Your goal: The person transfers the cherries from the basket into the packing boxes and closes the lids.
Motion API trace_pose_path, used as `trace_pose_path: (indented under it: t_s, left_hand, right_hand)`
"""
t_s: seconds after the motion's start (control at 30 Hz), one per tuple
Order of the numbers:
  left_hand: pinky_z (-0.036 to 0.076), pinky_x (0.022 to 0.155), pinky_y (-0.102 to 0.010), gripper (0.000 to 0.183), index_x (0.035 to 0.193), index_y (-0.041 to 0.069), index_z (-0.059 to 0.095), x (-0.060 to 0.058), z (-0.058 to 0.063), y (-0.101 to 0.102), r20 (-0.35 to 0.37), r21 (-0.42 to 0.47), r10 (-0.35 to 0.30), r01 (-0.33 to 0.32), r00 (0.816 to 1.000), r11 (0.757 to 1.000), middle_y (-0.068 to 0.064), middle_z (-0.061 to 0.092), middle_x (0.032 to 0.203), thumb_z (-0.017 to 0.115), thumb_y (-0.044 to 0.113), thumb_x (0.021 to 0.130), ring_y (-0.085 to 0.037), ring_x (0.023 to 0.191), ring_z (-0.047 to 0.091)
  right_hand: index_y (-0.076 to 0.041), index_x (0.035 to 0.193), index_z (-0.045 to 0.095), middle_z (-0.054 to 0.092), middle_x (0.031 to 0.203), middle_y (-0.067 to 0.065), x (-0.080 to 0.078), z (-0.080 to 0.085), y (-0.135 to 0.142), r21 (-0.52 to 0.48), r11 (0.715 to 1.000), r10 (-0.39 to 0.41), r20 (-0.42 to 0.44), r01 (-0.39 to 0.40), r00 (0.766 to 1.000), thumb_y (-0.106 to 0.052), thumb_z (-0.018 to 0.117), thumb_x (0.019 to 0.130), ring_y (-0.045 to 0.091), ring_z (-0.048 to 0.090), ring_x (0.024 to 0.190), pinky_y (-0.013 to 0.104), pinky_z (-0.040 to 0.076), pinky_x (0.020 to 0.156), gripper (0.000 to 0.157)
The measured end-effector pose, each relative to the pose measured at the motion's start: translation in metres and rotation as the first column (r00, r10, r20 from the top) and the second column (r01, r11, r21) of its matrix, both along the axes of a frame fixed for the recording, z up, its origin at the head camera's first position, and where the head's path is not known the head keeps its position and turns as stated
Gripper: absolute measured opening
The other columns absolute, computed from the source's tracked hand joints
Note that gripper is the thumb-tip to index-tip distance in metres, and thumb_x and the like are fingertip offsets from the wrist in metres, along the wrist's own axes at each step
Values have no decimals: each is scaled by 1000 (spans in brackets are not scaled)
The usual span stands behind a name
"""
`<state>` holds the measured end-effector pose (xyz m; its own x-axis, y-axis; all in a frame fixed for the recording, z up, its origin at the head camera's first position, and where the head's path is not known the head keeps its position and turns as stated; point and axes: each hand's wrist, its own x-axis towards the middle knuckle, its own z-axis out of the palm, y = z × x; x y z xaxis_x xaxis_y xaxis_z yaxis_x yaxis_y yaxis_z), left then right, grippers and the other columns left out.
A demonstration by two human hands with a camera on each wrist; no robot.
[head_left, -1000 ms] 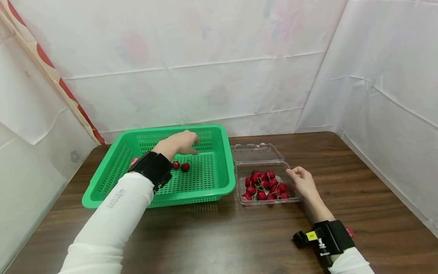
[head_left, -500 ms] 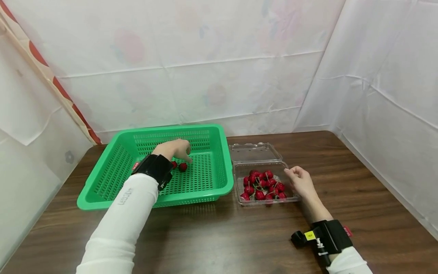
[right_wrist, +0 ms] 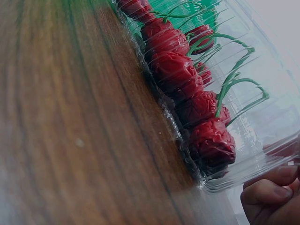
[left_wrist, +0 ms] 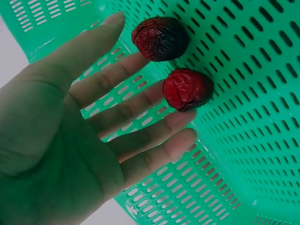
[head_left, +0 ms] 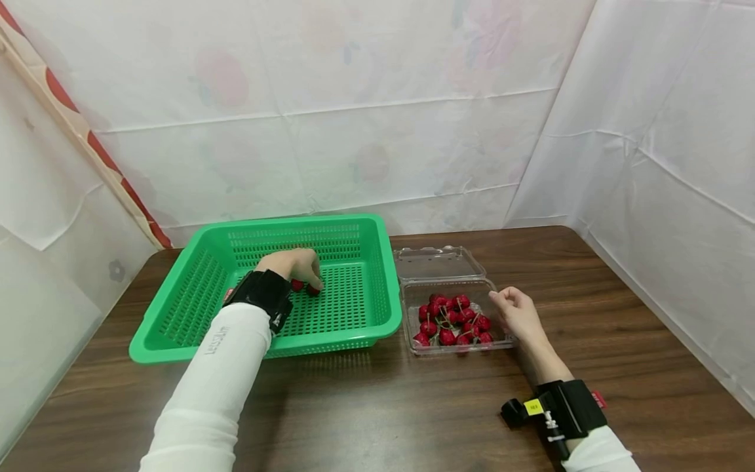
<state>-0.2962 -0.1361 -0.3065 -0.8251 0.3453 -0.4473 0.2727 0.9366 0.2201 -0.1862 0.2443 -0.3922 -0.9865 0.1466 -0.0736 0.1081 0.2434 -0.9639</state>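
Note:
Inside the green plastic basket my left hand reaches down over two dark red cherries. The left wrist view shows its fingers spread and fairly straight, the thumb apart. One cherry, dark on one side, lies by the index fingertip; the other cherry overlaps the middle and ring fingertips. Whether the fingers touch them I cannot tell. My right hand pinches the right rim of a clear plastic box between thumb and curled fingers. Red cherries with green stems fill the lower part of the box.
The box's hinged clear lid lies folded back behind it. Basket and box stand side by side on a brown wooden table. White sheeting hangs behind and on both sides.
My left hand has lowered and moved slightly left inside the basket, down to the two cherries, its fingers now pointing down. My right hand stays at the box rim.

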Motion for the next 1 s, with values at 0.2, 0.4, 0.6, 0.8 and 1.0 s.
trace_pose_path:
  t_s: [0.2, 0.4, 0.6, 0.8, 1.0]
  left_hand:
    - [45, 76, -41, 30, 105, 6, 62, 1, 1, -1, 2, -33, -20, 20, 1000, 999, -11, 57, 108, 64, 25, 82, -28, 96, 53]
    - [46, 76, -41, 29, 104, 7, 63, 0, 0, 0, 2, -84, -9, 9, 1000, 996, -10, 58, 106, 65, 25, 81, -26, 94, 54]
    - [46, 73, -40, 21, 97, 10, 64, 0, -2, 0, 7, -103, 19, -18, 1000, 994, -7, 58, 101, 65, 24, 81, -24, 89, 54]
    - [45, 70, -39, 15, 92, 10, 63, 3, 0, 0, 24, -98, 14, -11, 1000, 995, -6, 57, 96, 65, 21, 81, -23, 84, 53]
    - [45, 70, -38, 21, 97, 9, 61, -1, -3, 0, 30, -94, 18, -15, 999, 995, -9, 57, 101, 66, 21, 80, -24, 88, 53]
  right_hand:
    - [-3, 81, 38, 31, 47, -4, 0, 0, 0, -3, 1000, -4, -3, 4, 1000, -23, 48, 93, 7, 27, 39, 22, 26, 37, 25]
    - [-2, 82, 39, 31, 47, -4, 0, 2, -1, -10, 1000, -1, 7, 1, 1000, -23, 48, 92, 7, 27, 38, 22, 26, 37, 25]
    - [-2, 82, 39, 31, 46, -3, -1, 2, 0, -35, 999, 4, 22, -3, 1000, -22, 48, 93, 7, 27, 37, 22, 25, 37, 24]
    - [-2, 82, 39, 31, 46, -3, -2, 0, 0, -53, 999, 7, 26, -6, 1000, -19, 47, 93, 7, 27, 36, 22, 24, 37, 22]
    - [-3, 81, 39, 31, 46, -4, -1, 0, -1, -45, 999, -5, 16, 5, 1000, -22, 48, 92, 7, 26, 37, 21, 24, 36, 24]
